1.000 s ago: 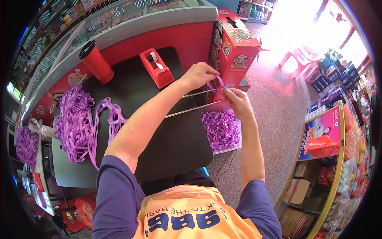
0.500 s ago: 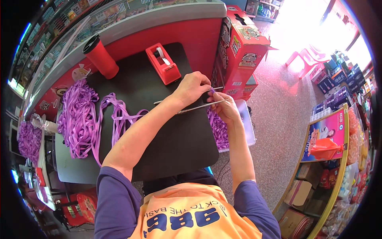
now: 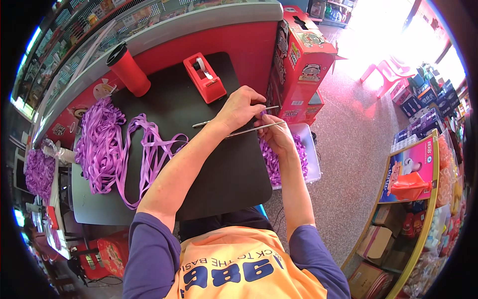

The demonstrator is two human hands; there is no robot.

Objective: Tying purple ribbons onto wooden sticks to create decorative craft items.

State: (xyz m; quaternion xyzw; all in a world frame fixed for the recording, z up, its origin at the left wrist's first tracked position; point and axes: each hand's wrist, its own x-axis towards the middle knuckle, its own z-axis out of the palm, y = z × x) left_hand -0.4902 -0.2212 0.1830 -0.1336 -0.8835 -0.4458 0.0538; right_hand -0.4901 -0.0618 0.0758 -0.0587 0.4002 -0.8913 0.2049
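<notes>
Over the far right edge of the dark tabletop (image 3: 214,184), my two hands meet with their fingers closed. Between their fingertips is a small bit of purple ribbon (image 3: 263,113), mostly hidden. My left hand (image 3: 241,108) is closed around a thin metal rod (image 3: 201,123), whose tip sticks out past the fingers. A second thin rod (image 3: 249,131) lies across the fingers of my right hand (image 3: 277,133), pointing back beneath my left wrist. On the table's left is a heap of purple ribbon (image 3: 99,144), with loose loops (image 3: 152,149) trailing beside my left forearm.
A white plastic bin (image 3: 312,167) of purple ribbon pieces stands below my right hand. A red tape dispenser (image 3: 205,79) and a red tumbler (image 3: 130,72) stand at the table's back. Beyond are a red carton (image 3: 306,55) and display counter; a shelf (image 3: 398,219) is right.
Both hands have shifted slightly, still together at the purple bit. The left forearm has moved a little right, showing more of the loose ribbon loops. The view has shifted slightly.
</notes>
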